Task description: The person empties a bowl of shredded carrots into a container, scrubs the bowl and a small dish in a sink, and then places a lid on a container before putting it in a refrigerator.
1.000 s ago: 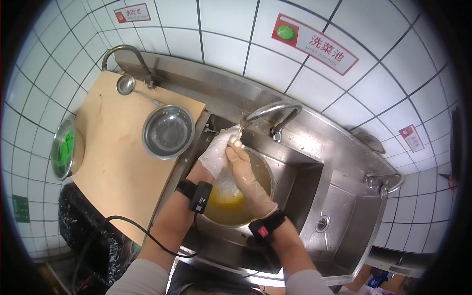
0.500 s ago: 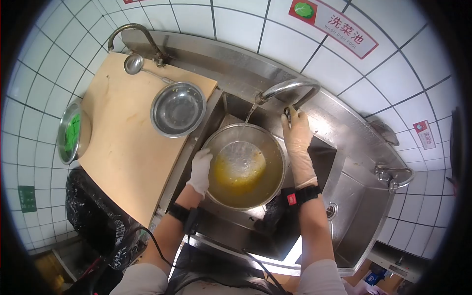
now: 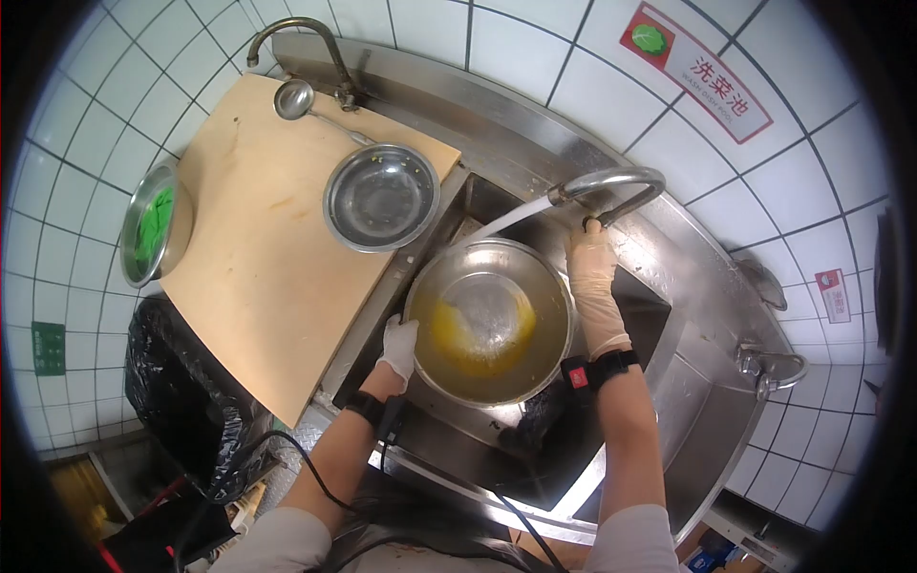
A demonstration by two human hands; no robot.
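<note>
A large metal basin [image 3: 564, 329] sits in the sink with yellowish liquid [image 3: 482, 358] in its bottom. My left hand [image 3: 399, 346], in a white glove, is closed on the basin's left rim. At the base of the curved faucet [image 3: 616, 177], my right hand [image 3: 592, 263] wears a pale glove that reaches past the wrist. Its fingers are closed around the faucet's handle, which they mostly hide. A thick white water stream [image 3: 511, 220] shoots from the spout down and left to the basin's far rim.
Left of the sink lies a wooden board [image 3: 258, 220] with a small metal bowl [image 3: 382, 196], a ladle [image 3: 296, 100] and a bowl holding something green [image 3: 153, 229]. A black-bagged bin [image 3: 186, 382] stands below it. Another faucet [image 3: 769, 368] is at right.
The water has gone from a thin trickle to a strong slanting stream. My right fingers have closed lower around the handle. My left hand has tightened on the rim. The whole view has shifted.
</note>
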